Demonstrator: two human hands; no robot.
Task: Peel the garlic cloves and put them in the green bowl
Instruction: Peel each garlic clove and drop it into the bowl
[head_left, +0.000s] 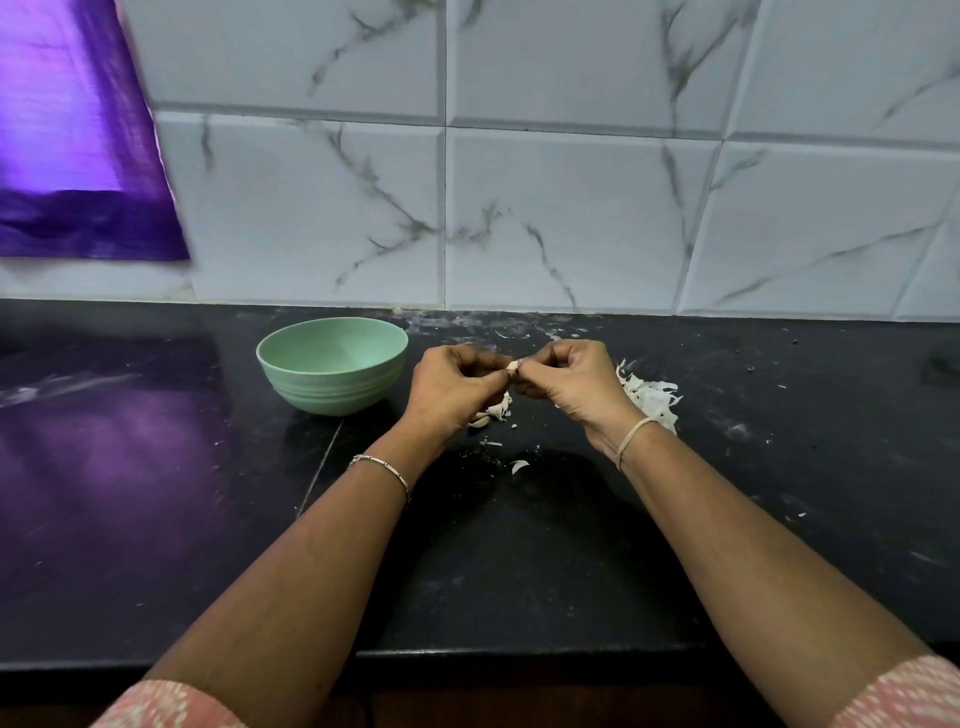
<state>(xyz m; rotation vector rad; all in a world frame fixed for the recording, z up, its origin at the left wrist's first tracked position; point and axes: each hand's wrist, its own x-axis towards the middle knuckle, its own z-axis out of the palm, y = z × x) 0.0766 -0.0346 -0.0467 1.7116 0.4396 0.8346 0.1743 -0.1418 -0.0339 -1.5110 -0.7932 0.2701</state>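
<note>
A pale green bowl (332, 366) stands on the black counter, left of my hands; what I see of its inside holds nothing. My left hand (454, 387) and my right hand (569, 382) meet fingertip to fingertip above the counter, both pinching one small garlic clove (513, 367). Only the clove's pale tip shows between the fingers. Under my left hand lie a few unpeeled cloves (493, 413), partly hidden by it.
A heap of white garlic skins (652, 397) lies right of my right hand. Loose skin flakes (518, 466) dot the black counter (519, 545). A marble-tiled wall rises behind. A purple cloth (78, 145) hangs at the upper left. The counter's front edge runs below my forearms.
</note>
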